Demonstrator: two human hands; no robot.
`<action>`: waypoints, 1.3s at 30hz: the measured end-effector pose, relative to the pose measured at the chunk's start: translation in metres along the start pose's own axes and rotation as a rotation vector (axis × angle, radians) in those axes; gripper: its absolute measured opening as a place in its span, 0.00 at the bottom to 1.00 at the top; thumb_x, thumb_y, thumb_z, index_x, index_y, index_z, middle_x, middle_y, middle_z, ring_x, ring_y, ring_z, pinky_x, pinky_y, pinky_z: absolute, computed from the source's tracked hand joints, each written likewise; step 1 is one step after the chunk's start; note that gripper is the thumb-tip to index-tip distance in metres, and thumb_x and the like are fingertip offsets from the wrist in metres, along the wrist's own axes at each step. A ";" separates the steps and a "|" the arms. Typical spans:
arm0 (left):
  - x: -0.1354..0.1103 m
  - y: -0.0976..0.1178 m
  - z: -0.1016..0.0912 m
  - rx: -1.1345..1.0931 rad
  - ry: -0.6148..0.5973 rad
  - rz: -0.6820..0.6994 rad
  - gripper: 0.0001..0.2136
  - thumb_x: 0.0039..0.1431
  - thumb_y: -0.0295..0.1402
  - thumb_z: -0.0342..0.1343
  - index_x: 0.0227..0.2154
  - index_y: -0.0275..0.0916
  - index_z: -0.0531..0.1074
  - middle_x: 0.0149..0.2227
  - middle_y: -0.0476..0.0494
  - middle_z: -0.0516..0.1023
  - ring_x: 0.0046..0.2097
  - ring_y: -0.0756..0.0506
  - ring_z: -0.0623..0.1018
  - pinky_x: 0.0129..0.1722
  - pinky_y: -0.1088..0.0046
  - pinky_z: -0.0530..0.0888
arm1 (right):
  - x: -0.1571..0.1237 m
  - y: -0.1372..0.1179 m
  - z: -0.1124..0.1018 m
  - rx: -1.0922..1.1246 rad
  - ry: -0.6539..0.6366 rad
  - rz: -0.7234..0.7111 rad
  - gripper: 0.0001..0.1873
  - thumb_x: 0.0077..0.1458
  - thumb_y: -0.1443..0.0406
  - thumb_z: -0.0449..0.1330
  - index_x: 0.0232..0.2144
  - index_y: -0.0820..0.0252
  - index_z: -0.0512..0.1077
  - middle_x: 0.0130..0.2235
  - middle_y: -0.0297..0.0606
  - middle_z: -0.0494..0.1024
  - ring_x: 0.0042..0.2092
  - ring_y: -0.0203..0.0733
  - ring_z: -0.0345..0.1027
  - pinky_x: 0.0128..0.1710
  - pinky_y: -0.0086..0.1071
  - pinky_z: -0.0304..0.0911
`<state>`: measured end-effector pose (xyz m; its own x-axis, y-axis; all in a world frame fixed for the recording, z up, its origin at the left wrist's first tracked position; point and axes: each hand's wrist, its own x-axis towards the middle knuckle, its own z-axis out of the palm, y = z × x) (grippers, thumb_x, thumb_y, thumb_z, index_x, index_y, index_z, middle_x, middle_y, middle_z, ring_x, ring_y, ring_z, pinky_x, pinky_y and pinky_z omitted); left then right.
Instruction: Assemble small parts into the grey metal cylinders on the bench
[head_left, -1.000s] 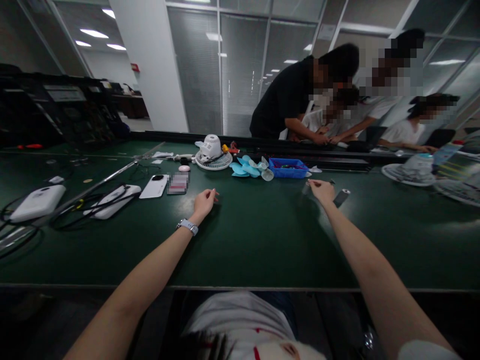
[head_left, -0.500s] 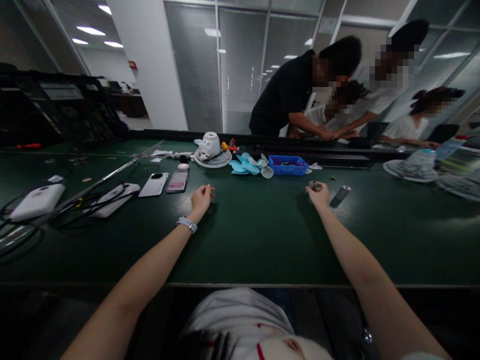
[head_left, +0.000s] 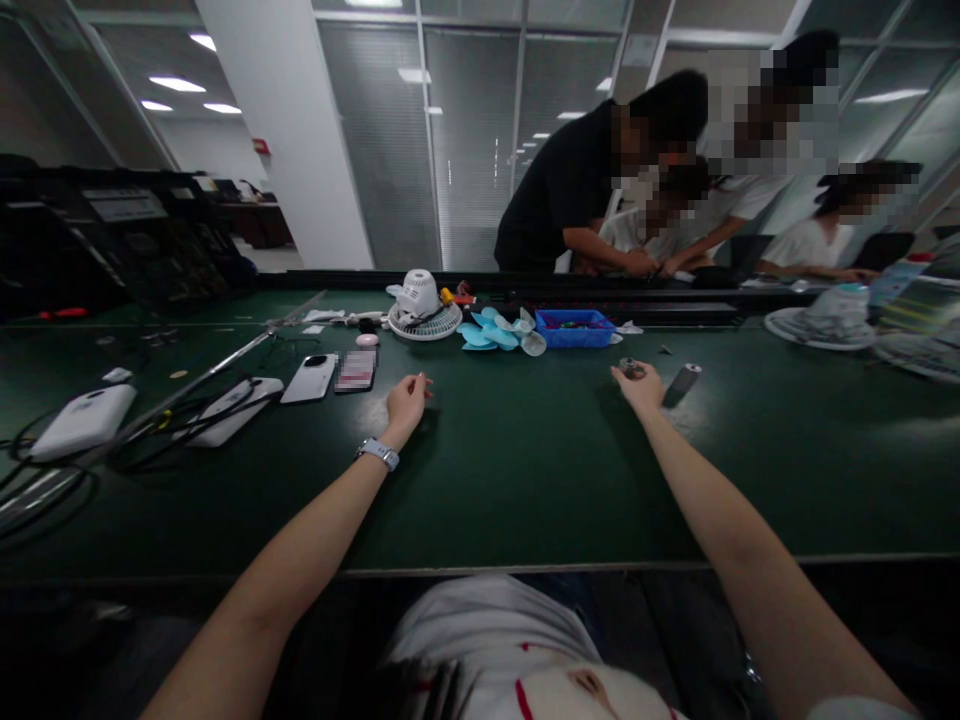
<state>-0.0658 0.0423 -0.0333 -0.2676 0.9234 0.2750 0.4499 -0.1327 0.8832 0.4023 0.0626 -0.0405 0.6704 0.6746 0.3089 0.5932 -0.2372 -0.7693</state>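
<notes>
A dark green, smooth-looking tabletop (head_left: 517, 490) runs from the wearer's body towards a row of glazed partitions. Nearest on it are the 2 hands, well apart. The left hand (head_left: 406, 402), above a pale grey wristwatch (head_left: 377, 452), has its fingers loosely curled; I cannot tell if they hold anything. The right hand (head_left: 643, 388) has its fingers bent round a small, round, dull metal part (head_left: 631, 368), right of the middle of the table; whether that part also rests on the surface is unclear. Being small and rounded, it could slip from a loose grip and roll. Just beside this hand is a grey cylinder with a pale end (head_left: 683, 384); whether it stands or lies is hard to tell, but a careless outward swing of the wrist could knock it away. Near the left hand, a white phone with a black camera block (head_left: 308, 378) could be struck by a wide sweep. Past the right hand, a tiny dark sliver (head_left: 664, 350) is easily brushed off and lost. Farther back, light-blue plastic fan blades (head_left: 484, 330) sit close to a blue plastic tray (head_left: 574, 340), so reaching for either could disturb the other. Beyond, a person in a black top (head_left: 555, 200) leans over other people.
</notes>
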 end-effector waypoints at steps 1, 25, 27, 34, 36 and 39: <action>0.000 0.000 0.001 0.006 0.001 0.005 0.19 0.63 0.46 0.46 0.34 0.37 0.76 0.28 0.43 0.79 0.28 0.46 0.76 0.30 0.72 0.68 | -0.001 -0.002 -0.001 -0.012 0.012 0.000 0.27 0.48 0.53 0.65 0.47 0.63 0.74 0.44 0.50 0.81 0.47 0.55 0.74 0.48 0.44 0.66; -0.056 0.069 0.017 0.190 -0.313 0.568 0.09 0.62 0.31 0.55 0.38 0.44 0.81 0.40 0.44 0.83 0.43 0.42 0.80 0.47 0.65 0.73 | -0.206 -0.123 0.053 0.437 -0.760 -0.618 0.18 0.50 0.56 0.68 0.42 0.56 0.75 0.36 0.36 0.81 0.38 0.43 0.76 0.40 0.36 0.69; -0.057 0.071 0.019 0.216 -0.307 0.616 0.09 0.61 0.30 0.55 0.39 0.43 0.80 0.39 0.44 0.83 0.42 0.43 0.79 0.46 0.65 0.73 | -0.207 -0.125 0.052 0.422 -0.763 -0.606 0.19 0.49 0.56 0.68 0.43 0.56 0.75 0.36 0.36 0.81 0.38 0.43 0.76 0.40 0.36 0.69; -0.045 0.074 0.012 0.018 -0.075 0.585 0.06 0.60 0.28 0.58 0.38 0.41 0.68 0.36 0.49 0.82 0.39 0.47 0.81 0.40 0.72 0.74 | -0.208 -0.126 0.049 0.453 -0.770 -0.563 0.21 0.50 0.56 0.68 0.45 0.58 0.75 0.38 0.38 0.82 0.38 0.43 0.76 0.40 0.36 0.70; -0.038 0.065 0.006 -0.003 -0.091 0.546 0.10 0.58 0.28 0.60 0.40 0.41 0.66 0.34 0.49 0.82 0.40 0.47 0.82 0.41 0.72 0.74 | -0.210 -0.126 0.049 0.453 -0.769 -0.567 0.21 0.50 0.55 0.68 0.45 0.58 0.75 0.39 0.38 0.82 0.39 0.43 0.76 0.41 0.36 0.70; -0.032 0.045 0.000 0.036 -0.294 0.469 0.15 0.55 0.25 0.61 0.43 0.41 0.65 0.31 0.51 0.83 0.38 0.45 0.83 0.43 0.70 0.75 | -0.213 -0.127 0.049 0.466 -0.782 -0.566 0.22 0.50 0.55 0.68 0.46 0.56 0.75 0.42 0.39 0.82 0.42 0.44 0.76 0.43 0.37 0.70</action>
<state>-0.0372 0.0072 -0.0023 0.2151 0.8306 0.5136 0.4935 -0.5463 0.6768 0.1624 -0.0164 -0.0361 -0.2189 0.9025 0.3708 0.3886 0.4292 -0.8153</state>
